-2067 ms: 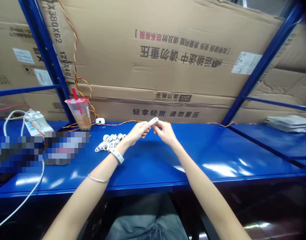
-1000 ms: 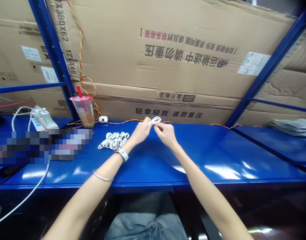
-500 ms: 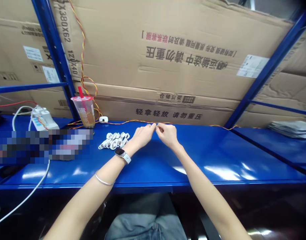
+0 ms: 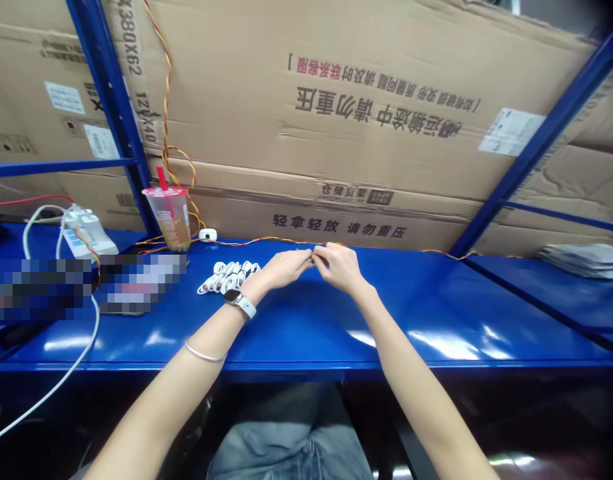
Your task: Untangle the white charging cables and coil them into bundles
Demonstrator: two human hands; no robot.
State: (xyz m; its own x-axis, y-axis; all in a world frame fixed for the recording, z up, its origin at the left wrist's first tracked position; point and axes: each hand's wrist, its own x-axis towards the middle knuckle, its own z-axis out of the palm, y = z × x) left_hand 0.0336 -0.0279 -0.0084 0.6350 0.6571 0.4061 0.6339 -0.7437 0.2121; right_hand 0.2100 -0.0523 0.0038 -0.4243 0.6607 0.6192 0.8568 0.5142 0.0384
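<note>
Left hand point(image 4: 285, 268) and right hand point(image 4: 339, 265) meet fingertip to fingertip, pinching a thin white cable point(image 4: 311, 254), mostly hidden, just above the glossy blue metal bench point(image 4: 436, 313); it is probably light, limp and springy, best held at its gathered middle.

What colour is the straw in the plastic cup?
The straw is red, clearest in the head view.

The blue bench point(image 4: 436, 313) carries white cable bundles point(image 4: 229, 277); drink cup point(image 4: 170, 220); power strip point(image 4: 85, 232).

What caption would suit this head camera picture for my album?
Left hand and right hand pinch a small item at a blue bench, beside coiled white cables.
</note>
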